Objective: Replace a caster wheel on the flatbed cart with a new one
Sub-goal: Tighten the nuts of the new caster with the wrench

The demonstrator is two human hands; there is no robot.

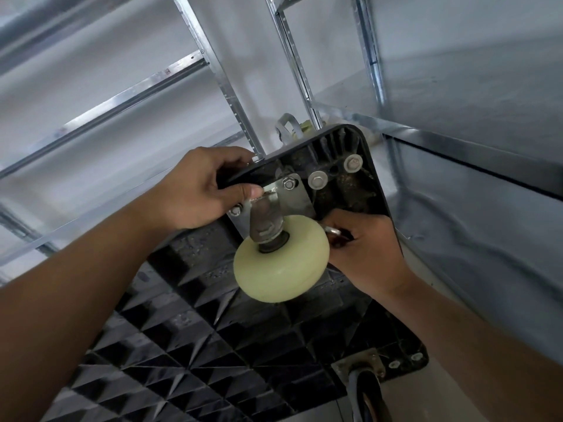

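On upturned cart (213,330), both hands beside cream caster wheel (281,266).

One flatbed cart (243,330), underside showing. Two caster wheels: one cream (281,258), one dark (370,391). Two large washers (317,180), (353,162). Two hands (201,190), (365,251). One wrench (333,230).

Soft, even daylight — centre sharp, wide-angle bending at edges, corners slightly blurred.

second caster (364,388) cut off below
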